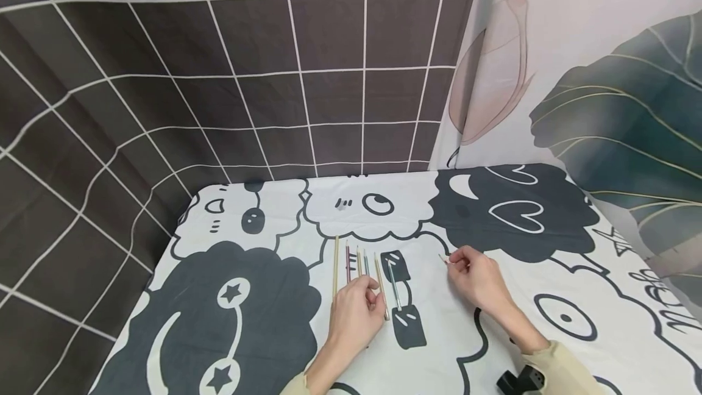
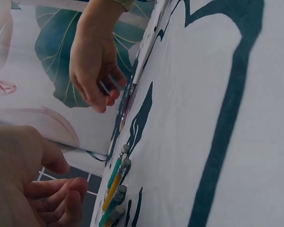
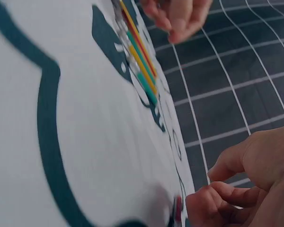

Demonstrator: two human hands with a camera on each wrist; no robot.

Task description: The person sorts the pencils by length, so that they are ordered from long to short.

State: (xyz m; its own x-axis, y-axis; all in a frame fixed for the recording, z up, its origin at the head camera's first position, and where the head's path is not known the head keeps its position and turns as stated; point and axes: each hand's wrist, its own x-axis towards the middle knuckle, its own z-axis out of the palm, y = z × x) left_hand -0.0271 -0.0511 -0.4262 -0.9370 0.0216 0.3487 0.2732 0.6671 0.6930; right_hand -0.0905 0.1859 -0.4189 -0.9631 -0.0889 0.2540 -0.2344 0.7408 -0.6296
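In the head view several pencils lie roughly side by side on the patterned cloth: a yellow pencil [image 1: 336, 267] at the left, a red pencil [image 1: 348, 261] beside it, and a green pencil [image 1: 393, 285] at the right. My left hand [image 1: 356, 313] hovers over the row and covers part of it. Thumb and fingers are apart with nothing between them in the left wrist view. Away to the right, my right hand [image 1: 477, 276] is loosely curled beside another reddish pencil [image 2: 128, 106]. That pencil lies on the cloth, just off the fingertips, mostly hidden in the head view.
The cloth [image 1: 439, 346] carries black-and-white cartoon drawings. Behind it hangs a dark gridded curtain [image 1: 329, 96], with a leaf-print curtain [image 1: 631, 114] at the right. A black device [image 1: 521, 380] sits at the right wrist.
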